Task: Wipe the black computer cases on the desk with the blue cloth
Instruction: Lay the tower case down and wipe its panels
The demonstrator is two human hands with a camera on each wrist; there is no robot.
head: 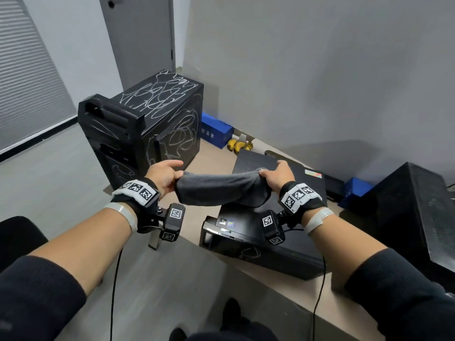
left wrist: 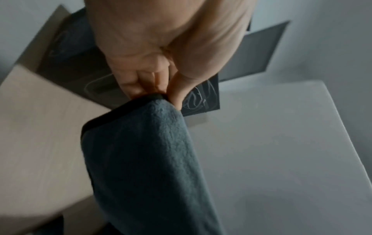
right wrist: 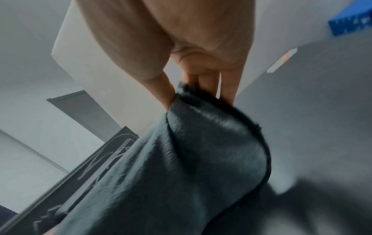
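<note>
Above the table [head: 209, 156], at about centre of the head view, blue cloth [head: 216, 190] hangs stretched between both hands, long axis running 9 to 3 o'clock. Left hand [head: 163, 175] pinches the 9 o'clock end, thumb against curled fingers; left wrist view confirms the pinch on the dark hem of the cloth [left wrist: 145, 159]. Right hand [head: 279, 177] pinches the 3 o'clock end, cloth bunched in that grip; right wrist view shows thumb and fingers closed on the edge [right wrist: 191, 151]. Cloth reads grey-blue, folded or rolled over itself, not touching any case as far as I can tell.

Key relation: tower case [head: 147, 126] with white scribbles stands upright at 11 o'clock from the cloth, just beyond the left hand, so left hand is nearer to it. Flat case [head: 261, 239] lies directly under and toward 5 o'clock of the cloth, its long axis running roughly 12 to 6, nearer the right hand; a faint scribble shows on its near end. Third case [head: 416, 212] sits at 3 o'clock, well apart, cut off by the frame edge. Judgement: the next wipe is likely a drop straight down onto the flat case or a swing to 11 o'clock for the tower.

Hard to make out: both wrist views blurred, fingertips partly hidden behind cloth. Flat case's middle is hidden by cloth and right wrist. Bananas [head: 237, 145] and blue box [head: 215, 131] at 12 o'clock, behind the tower.
</note>
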